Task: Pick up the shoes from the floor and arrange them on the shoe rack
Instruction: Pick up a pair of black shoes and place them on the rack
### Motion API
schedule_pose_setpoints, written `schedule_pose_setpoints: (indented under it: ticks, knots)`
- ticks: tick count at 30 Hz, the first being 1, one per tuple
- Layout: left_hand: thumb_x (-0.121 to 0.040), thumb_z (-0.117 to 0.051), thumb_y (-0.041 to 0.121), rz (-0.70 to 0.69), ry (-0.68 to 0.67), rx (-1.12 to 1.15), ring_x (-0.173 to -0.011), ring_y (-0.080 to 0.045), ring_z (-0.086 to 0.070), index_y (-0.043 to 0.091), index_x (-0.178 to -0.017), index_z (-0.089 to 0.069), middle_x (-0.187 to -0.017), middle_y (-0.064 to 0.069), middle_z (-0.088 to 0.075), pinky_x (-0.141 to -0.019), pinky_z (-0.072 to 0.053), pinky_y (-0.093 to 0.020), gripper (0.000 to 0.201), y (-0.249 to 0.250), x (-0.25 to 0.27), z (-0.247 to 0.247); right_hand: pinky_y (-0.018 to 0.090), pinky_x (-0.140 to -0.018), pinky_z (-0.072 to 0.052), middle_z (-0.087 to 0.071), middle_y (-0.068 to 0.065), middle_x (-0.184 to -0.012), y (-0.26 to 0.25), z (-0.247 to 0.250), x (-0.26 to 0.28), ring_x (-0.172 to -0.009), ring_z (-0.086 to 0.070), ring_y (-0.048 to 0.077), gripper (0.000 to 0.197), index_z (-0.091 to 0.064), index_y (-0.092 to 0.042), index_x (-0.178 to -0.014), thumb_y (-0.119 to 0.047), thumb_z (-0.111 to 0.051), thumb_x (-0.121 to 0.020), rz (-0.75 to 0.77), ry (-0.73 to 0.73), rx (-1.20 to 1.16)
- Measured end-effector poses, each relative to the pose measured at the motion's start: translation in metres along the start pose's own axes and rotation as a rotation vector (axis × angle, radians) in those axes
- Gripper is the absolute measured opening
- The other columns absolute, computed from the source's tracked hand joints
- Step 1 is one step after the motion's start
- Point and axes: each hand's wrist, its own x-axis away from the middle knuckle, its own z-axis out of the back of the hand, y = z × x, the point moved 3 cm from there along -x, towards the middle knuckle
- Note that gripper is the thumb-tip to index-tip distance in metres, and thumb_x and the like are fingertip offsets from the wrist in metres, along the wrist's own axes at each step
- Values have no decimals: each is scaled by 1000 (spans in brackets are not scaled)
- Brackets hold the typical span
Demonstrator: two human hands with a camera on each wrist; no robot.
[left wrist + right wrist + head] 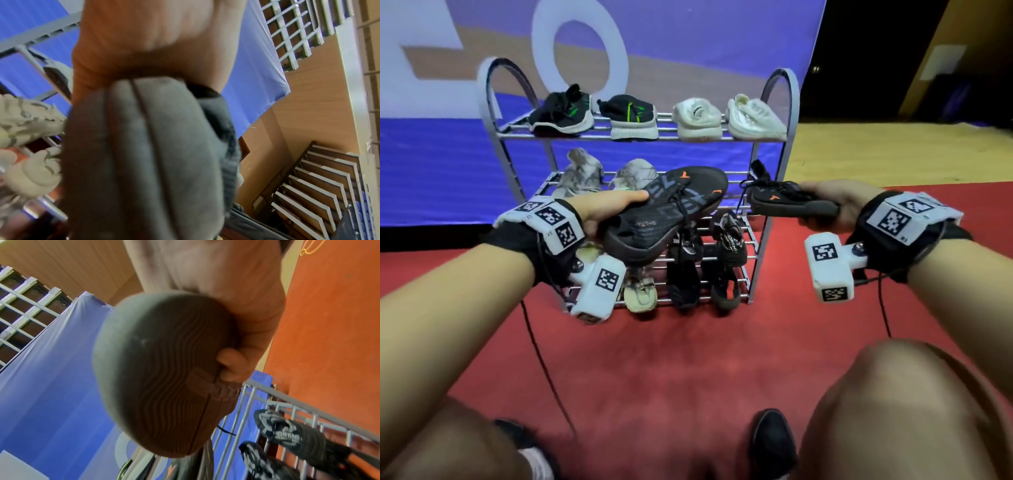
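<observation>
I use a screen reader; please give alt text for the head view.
Left hand and right hand each hold a black shoe with orange marks, left shoe and right shoe, before a three-tier metal shoe rack on red floor, its shelves holding other shoes.

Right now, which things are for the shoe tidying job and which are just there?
For the job:
- left hand gripping a black shoe
- right hand gripping its match
- shoe rack

Just there:
- blue backdrop
- red carpet
</observation>
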Motion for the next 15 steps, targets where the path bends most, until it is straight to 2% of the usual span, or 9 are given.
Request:
schedule_pose_setpoints:
  ticks: [2,3,4,6,8,9,10,12,15]
  knots:
    - [-95,-42,38,21,21,67,-53,-15,-65,14,-78,-60,-63,-3,-71,-76,-49,-26,35,-2,-6,0,10,-24,-30,-54,-5,-34,12,-16,-7,-22,-46,6,31,-48,-15,-70,-26,-41,-99,-29,-11,-16]
    - [-95,-42,36,24,16,78,-53,-16,-65,13,-76,-60,-62,-3,-71,-78,-48,-26,35,-2,-5,-5,10,-25,-31,-56,-5,-36,20,-22,-13,-23,-48,6,30,-50,-15,-72,-27,-44,-98,-39,-2,-29]
    - [-96,-41,34,28,2,75,-51,-16,-65,13,-74,-60,-60,-3,-70,-75,-49,-25,35,-2,-6,-10,10,-26,-32,-58,-5,-38,27,-27,-19,-25,-50,7,27,-52,-15,-73,-27,-46,-97,-41,17,-48]
    - [-97,-37,29,28,-34,70,-43,-15,-64,12,-71,-58,-54,-3,-68,-59,-53,-22,37,-1,-7,-23,12,-30,-38,-62,-2,-42,36,-31,-27,-29,-56,10,19,-57,-13,-75,-23,-56,-92,-9,89,-77]
    - [-99,-35,29,19,-56,84,-42,-14,-64,13,-73,-57,-53,-3,-68,-52,-53,-21,37,-3,-11,-31,24,-44,-54,-72,7,-63,38,-32,-35,-44,-65,17,13,-63,-6,-84,-19,-63,-85,52,167,-125]
    - [-99,-34,31,17,-59,114,-43,-13,-64,13,-76,-58,-54,-3,-69,-53,-53,-22,38,-4,-15,-33,30,-53,-58,-74,13,-79,38,-31,-39,-52,-67,21,18,-65,-1,-92,-17,-64,-84,87,199,-162]
    - [-100,-34,33,12,-53,157,-44,-13,-65,13,-78,-59,-56,-3,-69,-52,-54,-22,39,-5,-18,-33,32,-58,-57,-72,17,-92,37,-30,-43,-57,-66,21,22,-65,0,-99,-16,-63,-85,130,229,-198]
    - [-101,-34,36,-3,-27,263,-46,-14,-66,12,-81,-59,-58,-4,-70,-50,-55,-24,40,-3,-24,-33,27,-56,-55,-66,18,-97,34,-27,-45,-61,-62,20,29,-63,2,-111,-16,-63,-87,208,293,-215]
    - [-101,-33,37,-25,-11,364,-46,-13,-66,12,-82,-59,-57,-2,-70,-65,-54,-27,41,6,-37,-37,32,-70,-55,-65,18,-105,32,-23,-53,-82,-62,24,36,-61,-1,-119,-19,-64,-88,269,347,-209]
